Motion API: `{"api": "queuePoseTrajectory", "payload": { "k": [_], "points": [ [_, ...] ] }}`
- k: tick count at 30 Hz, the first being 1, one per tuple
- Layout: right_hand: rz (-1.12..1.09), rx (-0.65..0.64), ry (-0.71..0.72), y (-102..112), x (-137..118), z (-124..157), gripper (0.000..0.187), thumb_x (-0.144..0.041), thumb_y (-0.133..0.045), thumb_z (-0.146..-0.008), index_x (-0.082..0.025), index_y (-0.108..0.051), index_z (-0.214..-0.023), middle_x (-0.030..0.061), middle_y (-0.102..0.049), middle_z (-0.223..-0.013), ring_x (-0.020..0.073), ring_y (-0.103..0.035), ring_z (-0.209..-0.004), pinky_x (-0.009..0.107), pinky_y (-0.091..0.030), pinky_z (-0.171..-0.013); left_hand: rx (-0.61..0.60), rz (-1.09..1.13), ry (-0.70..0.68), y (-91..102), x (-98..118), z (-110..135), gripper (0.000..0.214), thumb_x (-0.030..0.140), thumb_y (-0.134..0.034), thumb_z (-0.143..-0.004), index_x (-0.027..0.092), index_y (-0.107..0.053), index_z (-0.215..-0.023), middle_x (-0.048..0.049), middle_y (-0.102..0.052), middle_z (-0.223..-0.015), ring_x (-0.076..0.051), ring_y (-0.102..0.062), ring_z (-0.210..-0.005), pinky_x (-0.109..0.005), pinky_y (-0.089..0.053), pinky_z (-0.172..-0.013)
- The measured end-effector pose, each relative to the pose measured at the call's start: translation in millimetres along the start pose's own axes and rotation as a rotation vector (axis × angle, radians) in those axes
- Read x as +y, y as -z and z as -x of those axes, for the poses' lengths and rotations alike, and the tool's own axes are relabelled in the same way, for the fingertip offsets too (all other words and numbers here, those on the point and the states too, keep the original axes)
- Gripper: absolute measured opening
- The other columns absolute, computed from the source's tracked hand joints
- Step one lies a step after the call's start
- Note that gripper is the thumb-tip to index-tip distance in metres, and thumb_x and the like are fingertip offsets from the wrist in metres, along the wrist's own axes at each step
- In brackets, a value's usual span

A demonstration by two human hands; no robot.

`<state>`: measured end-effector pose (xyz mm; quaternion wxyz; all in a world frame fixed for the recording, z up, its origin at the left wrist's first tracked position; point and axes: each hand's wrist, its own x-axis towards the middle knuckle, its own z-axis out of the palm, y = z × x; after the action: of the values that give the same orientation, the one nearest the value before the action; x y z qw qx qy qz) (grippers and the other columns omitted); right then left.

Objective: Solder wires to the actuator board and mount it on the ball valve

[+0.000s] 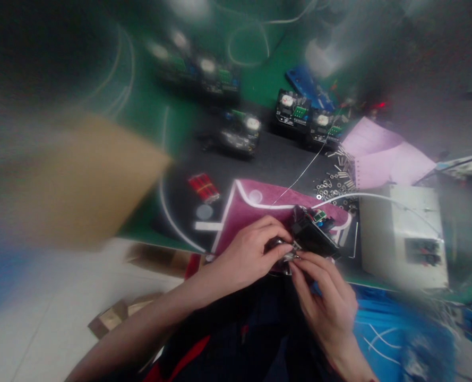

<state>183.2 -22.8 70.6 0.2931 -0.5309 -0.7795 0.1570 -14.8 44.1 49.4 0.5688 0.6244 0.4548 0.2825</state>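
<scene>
My left hand [255, 250] is closed, its thumb and fingers around a dark, shiny part of a black electronic device [313, 236]. A small green circuit board [319, 216] shows at the device's upper side. At the near edge of the device, my right hand [327, 286] is closed in a pinch, fingertips almost meeting the left thumb. Something small and metallic shows between the two hands; its kind is too small to tell. Beneath the device lies a maroon cloth [236, 225] with white edging, and a white cable [355, 194] runs right from it.
Small metal nuts and spacers [333, 185] lie beside pink paper [387, 156]. A beige box [403, 233] stands at the right. Further back sit black circuit-board modules [292, 109] and a blue tool-like object [309, 87]. A red bundle [204, 188] lies left on the black mat [275, 162].
</scene>
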Motion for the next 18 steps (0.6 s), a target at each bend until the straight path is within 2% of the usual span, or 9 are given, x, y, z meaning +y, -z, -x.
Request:
{"api": "queuePoseTrajectory", "payload": {
  "k": [4, 7, 10, 13, 16, 18],
  "points": [
    [-0.100, 0.022, -0.058, -1, 0, 0, 0.025, -0.002, -0.074, -0.094, -0.018, -0.072, -0.114, 0.0060, -0.075, -0.113, 0.0129, -0.072, -0.105, 0.026, -0.058, -0.097, 0.045, -0.016, -0.006, -3.7, 0, 3, 0.003, 0.018, -0.072, -0.100, 0.021, -0.070, -0.100, 0.0011, -0.069, -0.106, -0.014, -0.067, -0.100, -0.029, -0.052, -0.092],
    [-0.178, 0.033, -0.105, -2, -1, -1, 0.026, -0.001, -0.073, -0.094, -0.019, -0.072, -0.113, 0.0053, -0.074, -0.110, 0.0131, -0.072, -0.103, 0.026, -0.059, -0.092, 0.071, -0.084, -0.093, -5.3, -1, 5, 0.003, 0.019, -0.067, -0.104, 0.020, -0.070, -0.103, -0.0007, -0.069, -0.109, -0.014, -0.066, -0.102, -0.028, -0.052, -0.094],
    [-0.226, 0.042, -0.131, -2, -1, -3, 0.027, -0.001, -0.073, -0.094, -0.019, -0.072, -0.113, 0.0049, -0.074, -0.108, 0.0136, -0.072, -0.102, 0.027, -0.060, -0.088, 0.089, -0.327, -0.251, -3.6, -1, 8, 0.013, 0.023, -0.058, -0.109, 0.019, -0.071, -0.109, -0.0040, -0.069, -0.110, -0.018, -0.065, -0.103, -0.033, -0.052, -0.095],
    [-0.239, 0.066, -0.130, -3, 2, -2, 0.029, -0.001, -0.074, -0.093, -0.019, -0.071, -0.115, 0.0041, -0.076, -0.106, 0.0133, -0.073, -0.100, 0.026, -0.061, -0.086, 0.109, -0.614, -0.397, -0.1, 1, 11, 0.015, 0.021, -0.057, -0.108, 0.018, -0.071, -0.112, -0.0062, -0.070, -0.108, -0.023, -0.064, -0.104, -0.041, -0.051, -0.094],
    [-0.219, 0.082, -0.125, -3, 5, 1, 0.031, -0.001, -0.075, -0.092, -0.019, -0.071, -0.118, 0.0038, -0.077, -0.109, 0.0133, -0.074, -0.101, 0.025, -0.062, -0.085, 0.094, -0.757, -0.467, 1.6, 4, 14, 0.017, 0.017, -0.055, -0.106, 0.017, -0.070, -0.114, -0.0067, -0.070, -0.102, -0.024, -0.063, -0.099, -0.043, -0.050, -0.093],
    [-0.187, 0.084, -0.121, -4, 7, 3, 0.032, -0.002, -0.075, -0.093, -0.020, -0.071, -0.119, 0.0029, -0.079, -0.110, 0.0132, -0.075, -0.101, 0.026, -0.062, -0.088, 0.079, -0.788, -0.460, 1.8, 5, 14, 0.018, 0.018, -0.054, -0.107, 0.017, -0.070, -0.115, -0.0057, -0.069, -0.097, -0.023, -0.063, -0.092, -0.042, -0.050, -0.087]
  ]
}}
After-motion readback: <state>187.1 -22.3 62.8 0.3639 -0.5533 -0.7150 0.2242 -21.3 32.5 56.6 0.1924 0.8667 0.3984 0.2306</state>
